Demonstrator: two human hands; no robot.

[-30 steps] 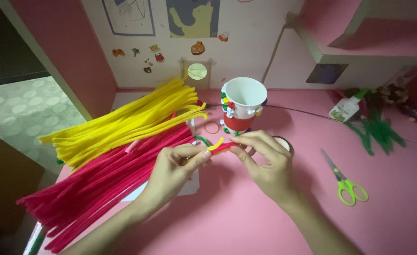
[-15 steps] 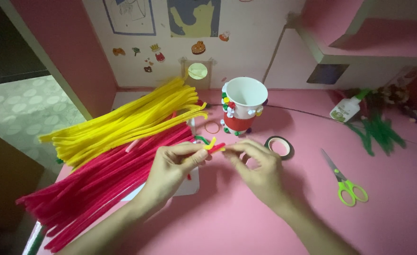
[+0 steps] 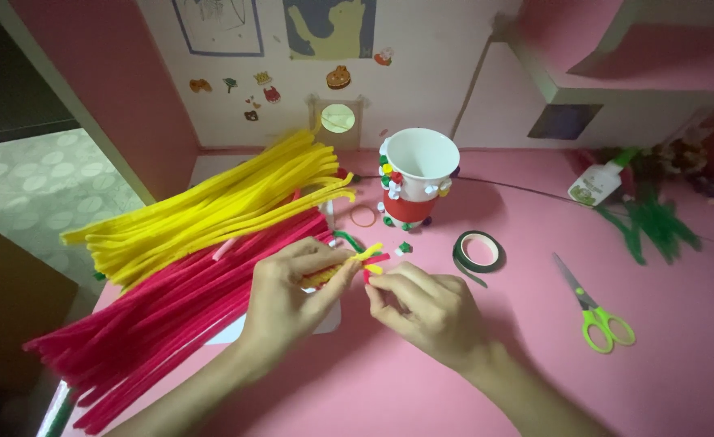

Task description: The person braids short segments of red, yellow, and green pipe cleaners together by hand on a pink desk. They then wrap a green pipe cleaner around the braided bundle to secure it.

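Pink bench [image 3: 535,356] w/ craft stuff spread round. Left side: big bundle of yellow pipe cleaners [image 3: 211,206] lying diagonal, and below it a bigger bundle of red pipe cleaners [image 3: 163,316] fanning toward the near-left edge, partly under the left forearm. A white sheet of paper [image 3: 325,320] pokes out beneath the left hand [image 3: 288,295]. Behind the hands: white paper cup [image 3: 418,182], upright, red band and small coloured bits stuck on it; an orange rubber band [image 3: 364,216] flat just left of the cup. Roll of green tape [image 3: 478,251] just right of the hands, loose end trailing. Green-handled scissors [image 3: 596,311] further right, well apart. White glue bottle [image 3: 596,184] and green pipe cleaners [image 3: 652,226] at far right, near the wall. Thin dark wire [image 3: 519,188] runs from behind the cup toward the right.

Short bundle of yellow, red and green pipe-cleaner pieces [image 3: 365,257] sits between both hands, above the bench, just in front of the cup. Left hand's fingers [image 3: 337,267] closed narrow round the bundle's left end, thumb underneath. Right hand [image 3: 430,307] pinches the right end, fingertips [image 3: 373,279] tight on a yellow tip. Green strand curls out behind the left fingers.

Room: open bench near and right of the right hand up to the scissors; left is crowded by the bundles; back wall and shelf close off the far side; bench edge drops off at left.
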